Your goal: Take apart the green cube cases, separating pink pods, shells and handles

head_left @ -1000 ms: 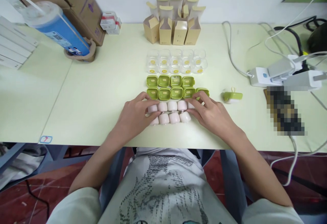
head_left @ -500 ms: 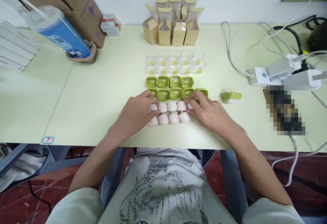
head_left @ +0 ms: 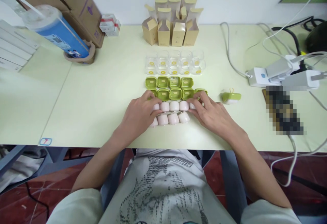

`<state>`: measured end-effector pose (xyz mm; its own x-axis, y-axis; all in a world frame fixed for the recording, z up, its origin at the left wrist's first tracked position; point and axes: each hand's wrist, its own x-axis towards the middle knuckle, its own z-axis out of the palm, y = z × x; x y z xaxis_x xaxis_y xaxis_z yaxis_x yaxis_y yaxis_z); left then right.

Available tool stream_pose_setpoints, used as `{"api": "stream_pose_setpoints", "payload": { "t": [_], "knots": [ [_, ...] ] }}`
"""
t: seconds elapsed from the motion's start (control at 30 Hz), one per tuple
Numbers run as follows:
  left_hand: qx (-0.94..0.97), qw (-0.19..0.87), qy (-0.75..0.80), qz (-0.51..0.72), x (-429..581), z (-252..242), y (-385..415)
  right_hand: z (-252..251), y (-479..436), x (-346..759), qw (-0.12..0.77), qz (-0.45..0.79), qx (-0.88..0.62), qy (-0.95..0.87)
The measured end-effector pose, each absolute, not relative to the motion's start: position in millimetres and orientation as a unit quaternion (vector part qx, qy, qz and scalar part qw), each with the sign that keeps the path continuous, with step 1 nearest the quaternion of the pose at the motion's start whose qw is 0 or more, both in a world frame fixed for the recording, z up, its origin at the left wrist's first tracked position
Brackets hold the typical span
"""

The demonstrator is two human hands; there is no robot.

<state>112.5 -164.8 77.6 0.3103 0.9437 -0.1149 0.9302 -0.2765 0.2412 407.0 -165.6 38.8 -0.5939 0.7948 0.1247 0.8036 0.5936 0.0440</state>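
Observation:
Two short rows of small pink rounded pieces [head_left: 173,106] lie on the pale green table [head_left: 97,98] in front of me. My left hand [head_left: 139,115] rests against the left end of the pink rows, fingers spread and touching the end pieces. At the right end, my right hand [head_left: 212,115] presses in with fingers stretched out, thumb near a green case. Neither hand lifts anything. Just behind the pink pieces sit two rows of green cases [head_left: 169,82], then clear cases [head_left: 175,62], then open tan cartons [head_left: 171,29].
A lone green-and-white piece [head_left: 230,96] lies to the right. White adapters and cables [head_left: 281,72] and a blurred dark item [head_left: 283,109] crowd the right side. A blue cup [head_left: 55,29], brown boxes [head_left: 84,5] and a small white box [head_left: 110,23] stand at the back left.
Both hands have closed in slightly on the ends of the pink rows, which now sit tighter and a little nearer the green cases. Nothing was picked up.

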Motion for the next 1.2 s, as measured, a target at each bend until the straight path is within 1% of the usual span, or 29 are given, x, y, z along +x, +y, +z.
{"api": "stream_pose_setpoints", "payload": {
  "t": [0.2, 0.3, 0.37, 0.43, 0.5, 0.6, 0.73, 0.83, 0.93, 1.1, 1.2],
  "knots": [
    [0.809, 0.115, 0.576, 0.03, 114.1, 72.8, -161.1, 37.3, -165.6, 406.5, 0.055, -0.064, -0.454, -0.887],
    [0.814, 0.095, 0.571, 0.041, 108.5, 74.5, -167.5, 41.2, -170.6, 406.4, 0.062, -0.101, -0.449, -0.885],
    [0.804, 0.061, 0.585, 0.092, 98.8, 79.4, -179.9, 46.5, -178.5, 408.2, 0.084, -0.135, -0.453, -0.877],
    [0.786, 0.046, 0.593, 0.168, 85.9, 83.9, -196.4, 52.2, -188.8, 410.7, 0.125, -0.145, -0.46, -0.867],
    [0.787, 0.099, 0.57, 0.215, 74.3, 82.9, -212.1, 55.7, -198.4, 411.5, 0.171, -0.118, -0.445, -0.871],
    [0.798, 0.194, 0.534, 0.202, 67.7, 67.5, -225.8, 54.1, -205.9, 405.2, 0.194, -0.063, -0.391, -0.898],
    [0.804, 0.197, 0.525, 0.198, 73.4, 44.1, -225.6, 45.6, -204.6, 390.6, 0.151, -0.06, -0.383, -0.909],
    [0.809, 0.194, 0.516, 0.206, 76.1, 41.2, -222.7, 42.1, -203.3, 386.8, 0.127, -0.043, -0.412, -0.901],
    [0.822, 0.165, 0.507, 0.199, 78.8, 42.8, -223.6, 41.2, -204.0, 387.1, 0.126, -0.017, -0.423, -0.897],
    [0.839, 0.046, 0.525, 0.14, 92.3, 38.8, -228.4, 40.1, -207.2, 381.4, 0.144, -0.023, -0.418, -0.897],
    [0.845, 0.03, 0.518, 0.134, 96.7, 36.3, -228.2, 37.6, -207.2, 377.4, 0.139, -0.009, -0.41, -0.901]
  ]
}}
